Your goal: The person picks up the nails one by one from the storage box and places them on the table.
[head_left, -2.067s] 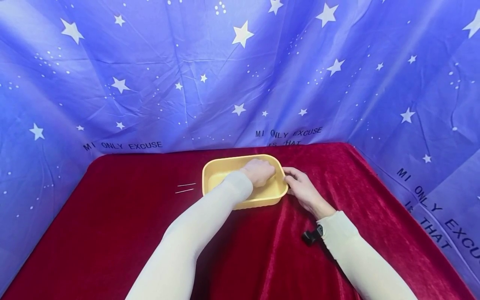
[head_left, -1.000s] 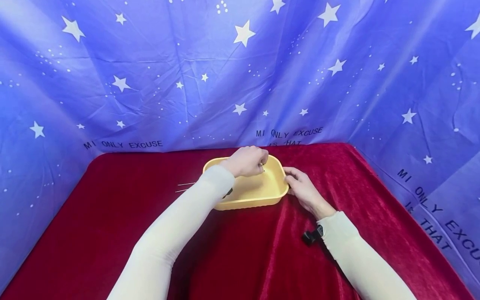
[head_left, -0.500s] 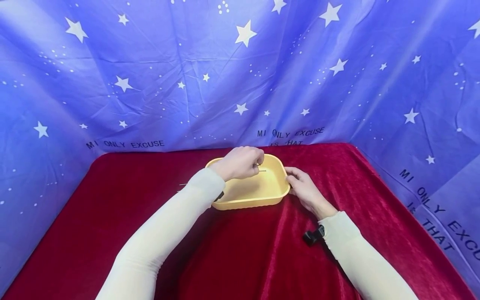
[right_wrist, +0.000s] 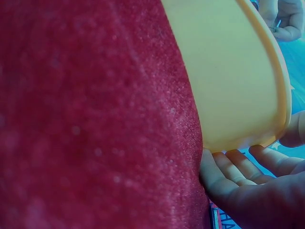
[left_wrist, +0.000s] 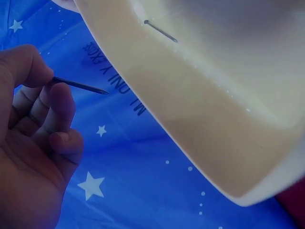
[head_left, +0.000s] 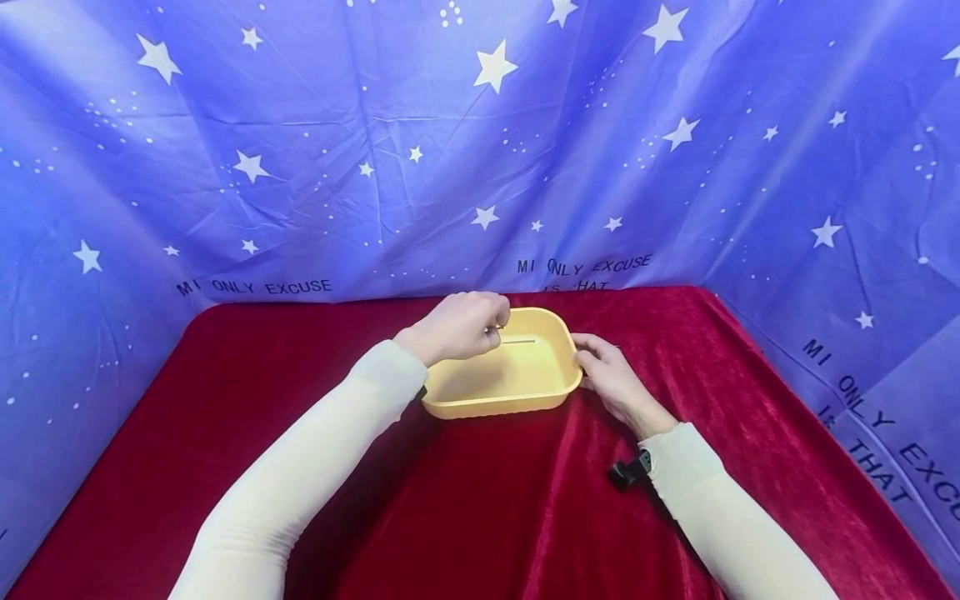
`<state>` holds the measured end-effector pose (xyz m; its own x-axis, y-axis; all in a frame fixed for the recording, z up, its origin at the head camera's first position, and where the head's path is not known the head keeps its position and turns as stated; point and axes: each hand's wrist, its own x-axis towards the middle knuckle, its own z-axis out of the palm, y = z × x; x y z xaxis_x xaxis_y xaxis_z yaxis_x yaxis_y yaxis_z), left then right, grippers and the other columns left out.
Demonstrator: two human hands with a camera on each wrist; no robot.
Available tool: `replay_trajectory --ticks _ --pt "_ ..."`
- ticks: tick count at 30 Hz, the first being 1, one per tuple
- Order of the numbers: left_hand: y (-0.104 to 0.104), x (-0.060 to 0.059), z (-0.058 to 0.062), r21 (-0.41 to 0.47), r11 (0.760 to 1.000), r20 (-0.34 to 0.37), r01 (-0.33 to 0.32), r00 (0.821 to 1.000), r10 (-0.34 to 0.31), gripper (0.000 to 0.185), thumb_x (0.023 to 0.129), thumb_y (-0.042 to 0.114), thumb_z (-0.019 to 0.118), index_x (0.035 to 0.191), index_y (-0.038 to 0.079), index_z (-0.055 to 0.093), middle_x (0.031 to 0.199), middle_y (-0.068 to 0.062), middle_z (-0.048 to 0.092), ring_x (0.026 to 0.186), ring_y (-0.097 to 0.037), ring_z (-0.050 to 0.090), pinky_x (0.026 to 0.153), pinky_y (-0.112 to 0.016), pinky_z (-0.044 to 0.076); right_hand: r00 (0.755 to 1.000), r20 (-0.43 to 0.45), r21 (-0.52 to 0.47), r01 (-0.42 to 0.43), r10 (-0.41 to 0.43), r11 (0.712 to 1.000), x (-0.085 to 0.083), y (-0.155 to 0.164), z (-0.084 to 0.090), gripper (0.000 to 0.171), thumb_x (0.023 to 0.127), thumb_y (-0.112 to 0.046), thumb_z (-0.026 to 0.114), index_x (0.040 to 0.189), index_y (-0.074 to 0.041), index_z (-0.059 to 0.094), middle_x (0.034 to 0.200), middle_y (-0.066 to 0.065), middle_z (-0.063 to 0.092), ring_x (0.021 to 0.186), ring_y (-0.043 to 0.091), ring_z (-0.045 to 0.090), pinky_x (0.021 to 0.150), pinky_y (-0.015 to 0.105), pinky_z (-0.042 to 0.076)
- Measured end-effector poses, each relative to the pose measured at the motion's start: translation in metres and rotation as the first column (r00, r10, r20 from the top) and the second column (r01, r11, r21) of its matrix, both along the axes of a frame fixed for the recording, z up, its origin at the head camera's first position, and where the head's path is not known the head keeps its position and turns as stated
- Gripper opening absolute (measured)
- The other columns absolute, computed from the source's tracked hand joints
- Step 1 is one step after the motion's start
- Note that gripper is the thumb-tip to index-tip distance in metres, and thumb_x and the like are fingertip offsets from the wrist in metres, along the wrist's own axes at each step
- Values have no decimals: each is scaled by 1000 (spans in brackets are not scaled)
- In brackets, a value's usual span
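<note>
A yellow open-topped box [head_left: 495, 407] stands on the red cloth. Above its left end, my left hand [head_left: 457, 327] pinches a dark nail [left_wrist: 82, 86] between thumb and forefinger, the pointed end sticking out. Inside the box, along the far wall, lies another nail [head_left: 519, 341], seen head and tip in the left wrist view. At the box's right end my right hand [head_left: 613, 385] holds the wall, fingers against the outside and thumb at the rim. The right wrist view shows those fingers touching the outer wall.
Red velvet cloth [head_left: 465, 500] covers the table. A blue curtain with white stars [head_left: 375, 200] hangs behind and on both sides. A thin shiny strip [right_wrist: 215, 218], too cropped to identify, shows under my right hand. A black wrist camera [head_left: 628, 472] sits below my right wrist.
My left hand has risen out of the box and moved left with a nail, uncovering the nail lying inside. My left arm now covers two thin pieces seen left of the box. My right hand stays put.
</note>
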<state>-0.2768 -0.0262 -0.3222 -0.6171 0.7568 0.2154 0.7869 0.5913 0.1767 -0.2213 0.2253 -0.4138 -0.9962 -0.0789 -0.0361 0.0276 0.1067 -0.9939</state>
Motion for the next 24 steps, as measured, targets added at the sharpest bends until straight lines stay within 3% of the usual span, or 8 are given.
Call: replay_trajectory --ticks 9,17,24 --pt "-20 8 7 36 999 16 -23 1000 23 13 75 5 59 86 12 59 83 3 57 75 -14 51 66 -30 46 1000 3 -7 2 -2 1000 0 -1 1 45 94 -1 38 137 10 38 128 31 46 95 23 59 76 31 55" --pt "-41 10 2 44 998 -16 -55 998 55 12 72 4 57 78 14 55 76 4 54 70 -14 49 60 -30 42 1000 9 -1 5 -5 1000 1 -1 1 45 93 0 39 137 9 39 127 31 46 93 22 59 75 30 56" --pt "-57 13 1 64 995 -15 -73 997 74 13 72 5 57 82 12 59 81 4 58 72 -14 54 64 -32 47 1000 9 5 5 -5 1000 0 0 1 45 93 0 39 137 8 40 128 30 46 92 22 59 74 30 56"
